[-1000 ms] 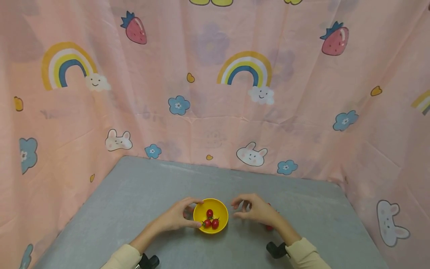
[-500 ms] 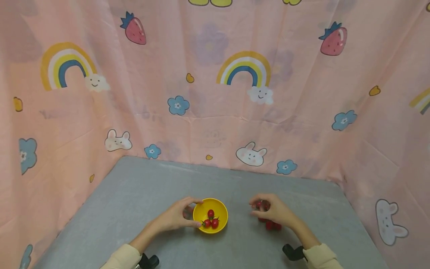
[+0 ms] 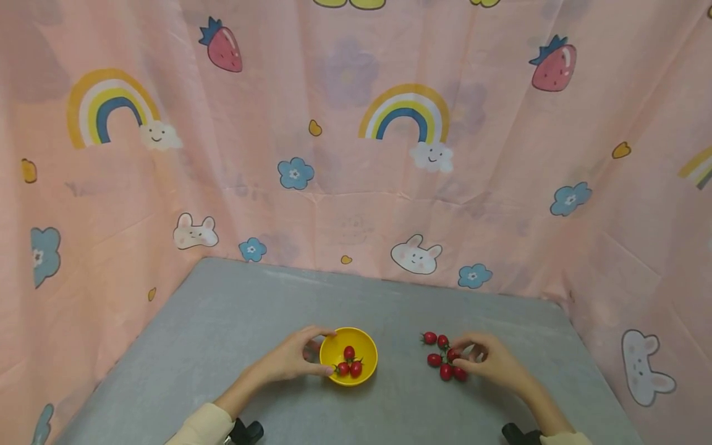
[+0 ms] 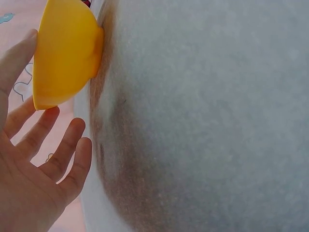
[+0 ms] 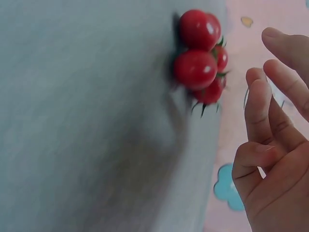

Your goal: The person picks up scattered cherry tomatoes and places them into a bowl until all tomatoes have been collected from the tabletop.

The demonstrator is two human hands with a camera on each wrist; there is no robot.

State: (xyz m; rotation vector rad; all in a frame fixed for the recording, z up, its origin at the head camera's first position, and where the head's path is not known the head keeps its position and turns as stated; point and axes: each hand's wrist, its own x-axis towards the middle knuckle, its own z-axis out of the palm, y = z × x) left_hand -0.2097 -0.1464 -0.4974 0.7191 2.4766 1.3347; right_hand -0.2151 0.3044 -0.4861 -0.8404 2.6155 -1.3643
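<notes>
My left hand (image 3: 295, 356) holds the yellow bowl (image 3: 364, 377) by its rim, thumb on the near side and fingertips on the far side. The left wrist view shows the bowl (image 4: 65, 53) from the side, standing on the table, with the other fingers spread beside it. Three red cherry tomatoes (image 3: 355, 369) lie inside. My right hand (image 3: 492, 358) hovers at the right edge of a group of cherry tomatoes (image 3: 434, 360), partly covering one. In the right wrist view its bent fingers (image 5: 258, 111) hold nothing, and the tomatoes (image 5: 195, 70) are apart from them.
A grey cloth-like surface covers the table (image 3: 250, 309). Behind and at both sides hangs a pink printed curtain (image 3: 334, 216). Bare table lies between the bowl and the group of tomatoes.
My right hand has moved right, from beside the bowl, across the loose tomatoes to their right edge, uncovering most of them. My left hand and the bowl have stayed put.
</notes>
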